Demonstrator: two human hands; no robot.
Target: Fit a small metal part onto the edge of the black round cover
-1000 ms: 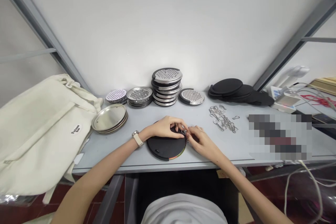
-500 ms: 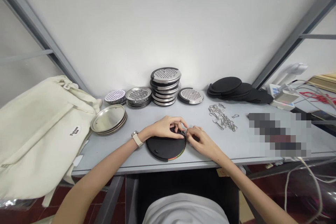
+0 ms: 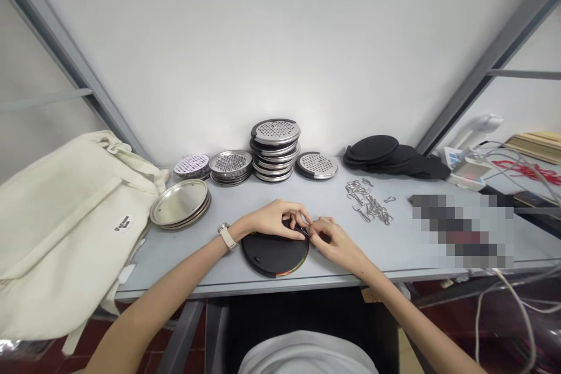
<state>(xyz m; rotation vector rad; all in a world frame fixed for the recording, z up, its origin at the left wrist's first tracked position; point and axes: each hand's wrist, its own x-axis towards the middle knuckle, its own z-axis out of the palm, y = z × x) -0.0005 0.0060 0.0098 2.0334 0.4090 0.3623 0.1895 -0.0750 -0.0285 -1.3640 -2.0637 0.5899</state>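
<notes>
A black disc (image 3: 274,254) with a coloured strip along part of its rim lies near the table's front edge. Over its far side rests my left hand (image 3: 280,219), fingers curled and the thumb along the disc. Its fingertips are closed around a small shiny metal clip (image 3: 304,229) at the right rim, mostly hidden. My right hand (image 3: 329,239) meets them there, thumb and index finger pinched together on the same clip. Beyond my right hand is a loose pile of metal clips (image 3: 370,204).
Along the wall stand a tall stack of perforated metal discs (image 3: 276,149), a single perforated disc (image 3: 319,165) and a pile of black discs (image 3: 377,149). Metal plates (image 3: 180,201) and a cream bag (image 3: 79,228) are at the left. Cables (image 3: 521,304) hang at the right.
The view has shifted slightly, so things sit a little lower in it. Both hands stay at the disc's right rim, with the right fingertips slightly closer to the left ones.
</notes>
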